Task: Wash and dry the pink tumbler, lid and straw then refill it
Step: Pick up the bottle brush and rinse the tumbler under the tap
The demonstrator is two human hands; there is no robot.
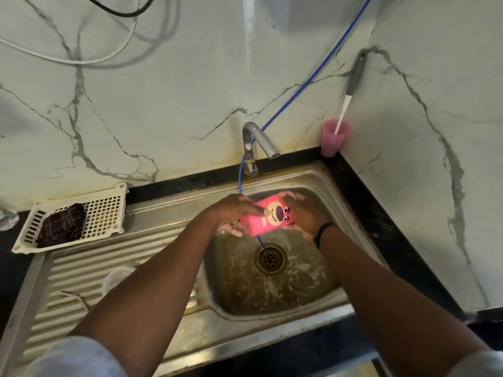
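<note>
Both hands' (pixel 231 213) grip around sideways pink tumbler (pixel 268 216)

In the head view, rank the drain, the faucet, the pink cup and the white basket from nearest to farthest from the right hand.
From the right hand:
1. Drain, just below it in the basin.
2. Faucet, behind it at the wall.
3. Pink cup, back right corner; close to the faucet's rank.
4. White basket, far left on the drainboard.

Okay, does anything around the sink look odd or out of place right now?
One thing: a thin blue hose comes down the wall, passes the tap and behind the pink tumbler, and ends in the drain. The sink basin also looks brown-stained. Both hands hold the tumbler sideways over it.
</note>
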